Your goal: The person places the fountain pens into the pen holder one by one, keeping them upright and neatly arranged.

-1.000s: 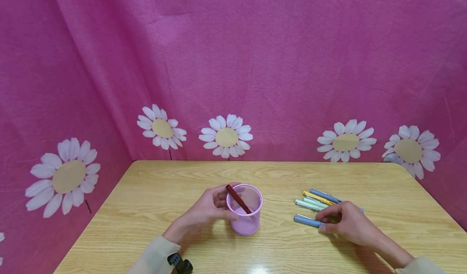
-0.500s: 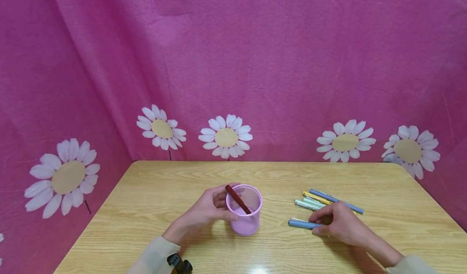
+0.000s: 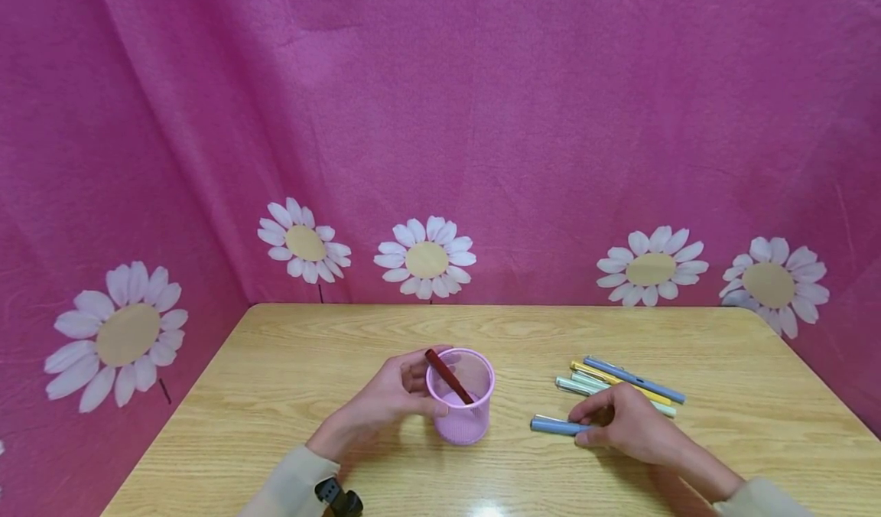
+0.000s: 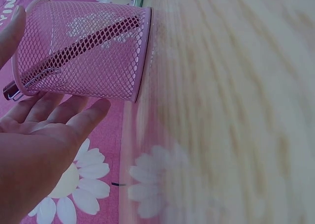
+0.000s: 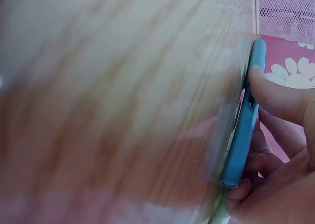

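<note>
A pink mesh pen cup [image 3: 463,421] stands upright on the table, with a dark red pen [image 3: 450,377] leaning inside it. My left hand [image 3: 385,398] holds the cup from its left side, thumb in front and fingers behind; the left wrist view shows the fingers along the mesh [image 4: 98,51]. To the right of the cup, my right hand [image 3: 636,425] pinches a blue pen [image 3: 554,425] low over the table, its capped end pointing left towards the cup. In the right wrist view the thumb presses on the blue pen's barrel [image 5: 241,140].
Behind the right hand lie several pens side by side: another blue pen [image 3: 633,379], a yellow pen [image 3: 657,398] and mint green ones. The wooden table [image 3: 330,333] ends at a pink curtain [image 3: 440,119] printed with daisies.
My right hand has moved left with the blue pen, drawing away from the other pens and nearer the cup. My left hand and the pen cup have stayed where they were.
</note>
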Motion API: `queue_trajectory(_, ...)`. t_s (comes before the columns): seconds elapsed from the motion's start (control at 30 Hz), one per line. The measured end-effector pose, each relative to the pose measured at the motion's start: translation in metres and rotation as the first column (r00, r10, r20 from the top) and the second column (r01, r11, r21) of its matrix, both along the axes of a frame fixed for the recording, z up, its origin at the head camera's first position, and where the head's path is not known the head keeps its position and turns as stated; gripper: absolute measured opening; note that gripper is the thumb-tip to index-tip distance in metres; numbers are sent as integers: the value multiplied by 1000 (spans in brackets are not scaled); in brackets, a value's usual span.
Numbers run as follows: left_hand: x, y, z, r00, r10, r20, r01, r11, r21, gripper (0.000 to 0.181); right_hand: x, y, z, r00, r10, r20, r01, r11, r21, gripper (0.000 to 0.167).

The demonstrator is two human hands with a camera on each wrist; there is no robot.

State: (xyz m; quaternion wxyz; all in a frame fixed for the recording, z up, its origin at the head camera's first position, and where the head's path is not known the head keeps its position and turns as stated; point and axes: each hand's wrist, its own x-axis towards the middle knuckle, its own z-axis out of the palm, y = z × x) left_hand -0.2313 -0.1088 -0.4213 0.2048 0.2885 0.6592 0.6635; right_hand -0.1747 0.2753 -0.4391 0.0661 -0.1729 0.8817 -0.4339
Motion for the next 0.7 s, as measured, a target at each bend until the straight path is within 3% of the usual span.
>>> queue_trajectory(0.13,-1,0,-1,1000,-8,-13,8,1000,2,78,-1,-3,0,1000,5,12,-5,1000,-7,23)
queue_trajectory(0.4,-1,0,0,999,18,42,-17,1000,-19,78,-2,-8,2,1000,11,5,-11,1000,-2,23)
queue_trajectory(0.7,-1,0,0,1000,4,-4,-4,1000,-14,77,-3,-11,1,1000,14,8,-14,1000,1,19)
